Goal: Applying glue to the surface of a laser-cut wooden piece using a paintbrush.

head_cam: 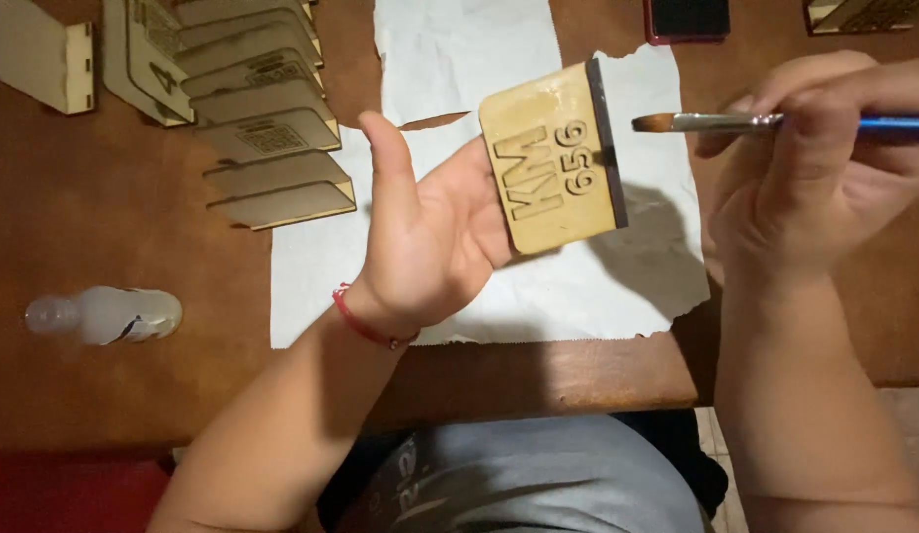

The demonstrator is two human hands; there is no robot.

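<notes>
Left hand (435, 242) holds a pale wooden plaque (550, 158) with raised characters and a dark right edge, above white paper (479, 286) at the table's near edge. Right hand (805, 168) grips a blue-handled paintbrush (775, 122), bristles near the plaque's edge.

1. The scene is lit dimly, with a warm, yellow-brown tint.
2. The most light is caught by the white paper (499, 296) and the wood plaque (548, 163), where a soft shine is seen.
3. A dark shadow is thrown on the paper, to the right of and below the plaque.
4. The table (114, 217) edge and the lap below it are left in deep shade.
5. The right hand (815, 168) and the bottle (109, 314) are shown a little blurred.
6. Grain is seen in the dark parts.
</notes>
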